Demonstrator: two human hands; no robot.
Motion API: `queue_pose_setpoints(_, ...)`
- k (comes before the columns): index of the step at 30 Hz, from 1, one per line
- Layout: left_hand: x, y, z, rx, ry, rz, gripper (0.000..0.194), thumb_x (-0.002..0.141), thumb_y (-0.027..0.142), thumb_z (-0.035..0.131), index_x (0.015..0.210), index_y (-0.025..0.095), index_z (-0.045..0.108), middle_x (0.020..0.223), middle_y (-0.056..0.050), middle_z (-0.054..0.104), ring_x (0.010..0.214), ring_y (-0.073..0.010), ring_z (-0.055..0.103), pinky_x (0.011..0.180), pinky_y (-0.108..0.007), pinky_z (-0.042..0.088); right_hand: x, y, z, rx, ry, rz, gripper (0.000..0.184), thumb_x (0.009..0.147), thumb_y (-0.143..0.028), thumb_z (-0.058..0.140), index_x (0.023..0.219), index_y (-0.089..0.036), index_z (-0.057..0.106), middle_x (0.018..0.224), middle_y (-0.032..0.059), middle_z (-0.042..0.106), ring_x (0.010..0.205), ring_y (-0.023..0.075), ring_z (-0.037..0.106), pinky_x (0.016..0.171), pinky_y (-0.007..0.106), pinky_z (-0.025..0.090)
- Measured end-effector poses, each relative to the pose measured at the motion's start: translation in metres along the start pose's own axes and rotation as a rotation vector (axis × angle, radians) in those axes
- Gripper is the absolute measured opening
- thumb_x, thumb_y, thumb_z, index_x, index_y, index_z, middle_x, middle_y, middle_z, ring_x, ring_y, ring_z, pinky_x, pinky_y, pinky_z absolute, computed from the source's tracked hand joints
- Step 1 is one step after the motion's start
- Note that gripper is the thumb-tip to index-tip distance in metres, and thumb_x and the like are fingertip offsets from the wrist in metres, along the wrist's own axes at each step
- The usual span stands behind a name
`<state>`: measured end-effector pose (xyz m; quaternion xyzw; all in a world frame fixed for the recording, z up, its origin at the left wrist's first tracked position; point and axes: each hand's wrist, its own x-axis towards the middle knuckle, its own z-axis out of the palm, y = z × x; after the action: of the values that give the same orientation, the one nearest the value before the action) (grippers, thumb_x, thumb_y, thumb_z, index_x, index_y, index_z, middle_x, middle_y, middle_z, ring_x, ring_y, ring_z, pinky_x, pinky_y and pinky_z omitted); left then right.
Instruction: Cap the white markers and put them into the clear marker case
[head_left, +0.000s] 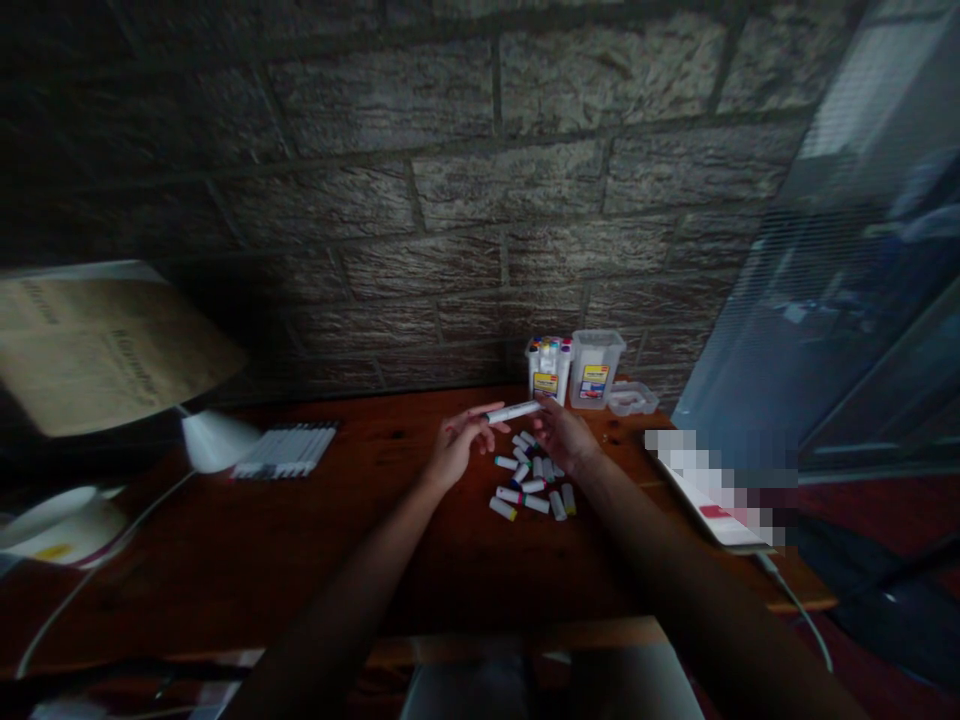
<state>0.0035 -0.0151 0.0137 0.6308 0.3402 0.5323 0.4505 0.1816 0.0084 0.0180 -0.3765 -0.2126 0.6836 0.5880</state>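
Together, both bare forearms reach forward from the lower edge of the view, angled inward so that the hands meet over the reddish-brown wooden table [195,570]. The left hand [454,450] has its fingers reaching out, slightly parted, at the dark end of one slim white marker [514,411]; whether they grip it is too dim to tell. The right hand [568,437] is curled, thumb and fingers pinching the marker's other end — the marker lies nearly level between the hands, above the table.

Below and just beside the right hand are roughly fourteen short white cylinders with coloured ends [536,504], scattered loosely. Behind stand two clear plastic containers, side by side: one packed with colour-ended markers [550,372], the other a translucent tub [598,370] with a yellow label. One low, clear plastic piece [632,398] sits right of them. One row of white pens [287,450], uncountable here, lies near one paper-shaded lamp [112,345].
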Motion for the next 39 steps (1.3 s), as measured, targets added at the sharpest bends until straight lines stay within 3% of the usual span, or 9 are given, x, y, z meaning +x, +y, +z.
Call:
queue_pose_setpoints(4, 0.0018, -0.0012, -0.0012, -0.087, -0.001, -0.054, 0.05, 0.079, 0.032, 0.045, 0.118, 0.008, 0.066, 0.089, -0.014, 0.074, 0.053, -0.0113, 0.055, 0.047, -0.024, 0.039, 0.0002, 0.0004, -0.001, 0.027, -0.04, -0.003, 0.014, 0.083, -0.02, 0.068, 0.073, -0.015, 0.06, 0.055, -0.0011, 0.062, 0.04, 0.0044, 0.05, 0.034, 0.011, 0.039)
queue_pose_setpoints(16, 0.0025, -0.0019, 0.0005, -0.222, 0.01, -0.117, 0.051, 0.073, 0.029, 0.053, 0.117, 0.007, 0.066, 0.089, -0.015, 0.074, 0.052, -0.0107, 0.053, 0.05, -0.024, 0.038, -0.0021, -0.0014, 0.001, 0.024, -0.039, 0.034, 0.014, 0.088, -0.016, 0.059, 0.074, -0.015, 0.057, 0.054, -0.0019, 0.061, 0.038, 0.0044, 0.049, 0.033, 0.011, 0.038)
queue_pose_setpoints(39, 0.0017, -0.0011, 0.0003, -0.274, -0.033, -0.111, 0.051, 0.073, 0.03, 0.054, 0.117, 0.008, 0.066, 0.092, -0.015, 0.073, 0.054, -0.012, 0.054, 0.051, -0.026, 0.037, -0.0032, -0.0026, 0.0014, 0.005, -0.051, 0.048, 0.013, 0.087, -0.021, 0.063, 0.077, -0.015, 0.057, 0.057, -0.0022, 0.063, 0.038, 0.0042, 0.049, 0.032, 0.012, 0.038)
